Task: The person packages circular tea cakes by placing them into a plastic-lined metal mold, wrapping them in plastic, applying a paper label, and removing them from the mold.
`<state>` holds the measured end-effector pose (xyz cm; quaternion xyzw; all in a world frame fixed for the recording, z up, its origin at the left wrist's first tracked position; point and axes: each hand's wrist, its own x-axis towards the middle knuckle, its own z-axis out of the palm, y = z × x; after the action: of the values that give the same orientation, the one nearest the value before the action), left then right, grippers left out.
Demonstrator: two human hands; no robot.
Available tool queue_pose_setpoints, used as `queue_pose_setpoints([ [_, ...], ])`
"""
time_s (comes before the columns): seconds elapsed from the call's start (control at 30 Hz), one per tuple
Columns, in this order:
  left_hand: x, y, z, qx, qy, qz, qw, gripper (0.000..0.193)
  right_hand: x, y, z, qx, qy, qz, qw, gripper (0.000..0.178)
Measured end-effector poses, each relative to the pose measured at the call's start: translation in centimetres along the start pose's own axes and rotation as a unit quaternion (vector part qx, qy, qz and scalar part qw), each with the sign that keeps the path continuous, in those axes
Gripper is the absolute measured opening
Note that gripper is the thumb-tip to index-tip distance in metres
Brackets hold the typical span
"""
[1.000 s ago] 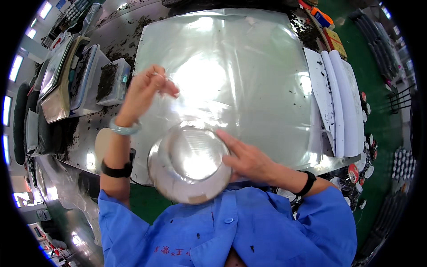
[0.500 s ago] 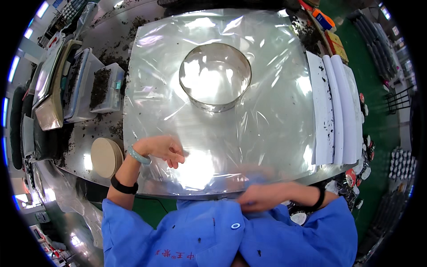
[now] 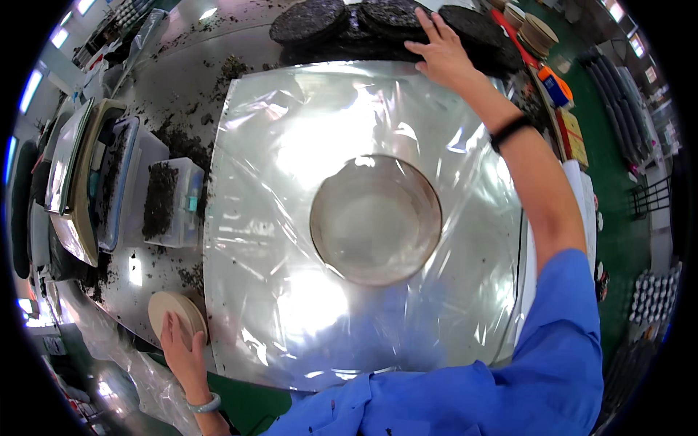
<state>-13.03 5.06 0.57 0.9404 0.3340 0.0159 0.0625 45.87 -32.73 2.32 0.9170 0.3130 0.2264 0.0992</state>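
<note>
A round metal ring mould (image 3: 376, 219) stands in the middle of a large clear plastic sheet (image 3: 291, 305) spread over the steel table. My right hand (image 3: 440, 45) reaches far across and lies flat with spread fingers on one of the dark round pressed cakes (image 3: 320, 20) stacked at the table's back edge. My left hand (image 3: 182, 347) rests on a pale round disc (image 3: 173, 312) at the table's near left corner. The arm of my blue sleeve (image 3: 560, 341) runs along the right side of the sheet.
Clear boxes with dark loose leaves (image 3: 163, 200) and a tray (image 3: 73, 182) stand at the left. Dark crumbs (image 3: 233, 69) are scattered over the table. White sheets (image 3: 585, 196) and coloured packets (image 3: 560, 91) lie at the right edge. Round pale discs (image 3: 538, 29) are stacked at the back right.
The ring mould has gone from my hands onto the sheet. My right hand has stretched out to the dark cakes at the back. My left hand moved down to the pale disc.
</note>
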Motion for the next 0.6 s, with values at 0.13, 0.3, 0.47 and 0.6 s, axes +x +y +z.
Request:
queue_pose_setpoints([
  [0.13, -0.1, 0.8, 0.1, -0.018, 0.021, -0.015, 1.000, 0.068, 5.6, -1.3, 3.0, -0.126, -0.132, 0.054, 0.982, 0.028],
  [0.3, 0.6, 2.5, 1.4, 0.031, 0.080, -0.012, 0.996, 0.065, 4.3, 1.5, 7.4, -0.140, 0.008, 0.046, 0.989, 0.029],
  [0.47, 0.4, 1.6, 1.1, 0.014, 0.077, 0.009, 0.997, 0.054, -7.6, 1.4, -4.7, -0.053, 0.071, -0.008, 0.996, 0.033],
  [0.6, 1.4, -1.0, -0.5, -0.073, 0.033, -0.003, 0.997, 0.042, -24.8, -1.3, -14.8, 0.053, -0.027, 0.039, 0.997, 0.038],
])
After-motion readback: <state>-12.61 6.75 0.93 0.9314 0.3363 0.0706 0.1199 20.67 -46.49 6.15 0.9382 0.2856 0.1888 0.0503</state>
